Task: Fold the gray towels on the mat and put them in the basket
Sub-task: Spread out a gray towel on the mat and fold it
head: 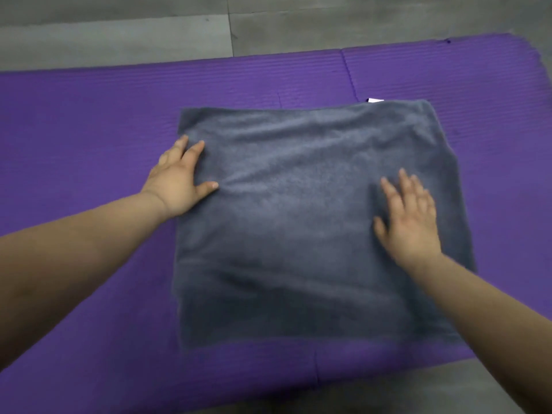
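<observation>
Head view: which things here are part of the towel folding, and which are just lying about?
Part of the job:
towel
mat
left hand and right hand, both flat on the towel

Just there:
floor

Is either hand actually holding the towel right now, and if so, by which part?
Nothing is held. The left hand rests flat at the gray towel's left edge; the right hand lies flat near its right side.

Indoor floor-level spot, prob. a home rm or exercise area; can't tell which. Gray plank-look floor [149, 34], seams showing, lies well beyond the person's fingers [195, 150]. A ribbed purple foam mat [89, 115], exercise type, spreads beyond & to both sides of the fingers, two pieces butted together.
</observation>
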`<state>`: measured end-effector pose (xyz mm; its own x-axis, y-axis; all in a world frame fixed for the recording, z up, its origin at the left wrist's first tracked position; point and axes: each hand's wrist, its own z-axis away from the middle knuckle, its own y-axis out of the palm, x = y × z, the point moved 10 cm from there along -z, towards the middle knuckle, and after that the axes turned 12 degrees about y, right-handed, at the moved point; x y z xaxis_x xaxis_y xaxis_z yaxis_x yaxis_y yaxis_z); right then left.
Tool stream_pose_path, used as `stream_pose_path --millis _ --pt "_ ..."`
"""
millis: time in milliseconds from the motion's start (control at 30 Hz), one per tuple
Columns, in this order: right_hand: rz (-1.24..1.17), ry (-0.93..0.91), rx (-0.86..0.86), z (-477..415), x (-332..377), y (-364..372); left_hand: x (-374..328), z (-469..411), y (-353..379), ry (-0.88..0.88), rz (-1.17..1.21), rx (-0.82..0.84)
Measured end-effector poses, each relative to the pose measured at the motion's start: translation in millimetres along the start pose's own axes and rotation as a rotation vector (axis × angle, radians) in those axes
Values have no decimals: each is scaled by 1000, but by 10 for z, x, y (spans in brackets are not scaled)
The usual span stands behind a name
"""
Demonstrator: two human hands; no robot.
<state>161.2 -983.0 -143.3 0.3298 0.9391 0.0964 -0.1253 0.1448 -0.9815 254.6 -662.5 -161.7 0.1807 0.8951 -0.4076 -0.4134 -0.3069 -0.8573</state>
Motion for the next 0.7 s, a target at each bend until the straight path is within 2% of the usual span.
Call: stream_pose_path --millis 100,167,233,333,433,600,667,700 --pt "-24 -127 26 571 197 187 -158 657 -33 200 -30 -89" --pt "-10 -132 136 854 297 372 -313 1201 99 357 -122 5" --pt "57 -121 233 989 380 472 -411 1638 342 442 -200 110" --pt "60 -61 373 1006 397 455 -434 1940 558 438 -248 104" --pt "184 -105 420 1025 384 434 -399 2002 623 464 -352 39" --pt "247 -113 452 1094 437 388 -243 1972 675 405 -382 71" --pt "267 -138 462 1154 446 411 -199 1924 637 343 -172 82" --pt "276 -155 463 1173 447 421 -97 1908 657 231 13 84"
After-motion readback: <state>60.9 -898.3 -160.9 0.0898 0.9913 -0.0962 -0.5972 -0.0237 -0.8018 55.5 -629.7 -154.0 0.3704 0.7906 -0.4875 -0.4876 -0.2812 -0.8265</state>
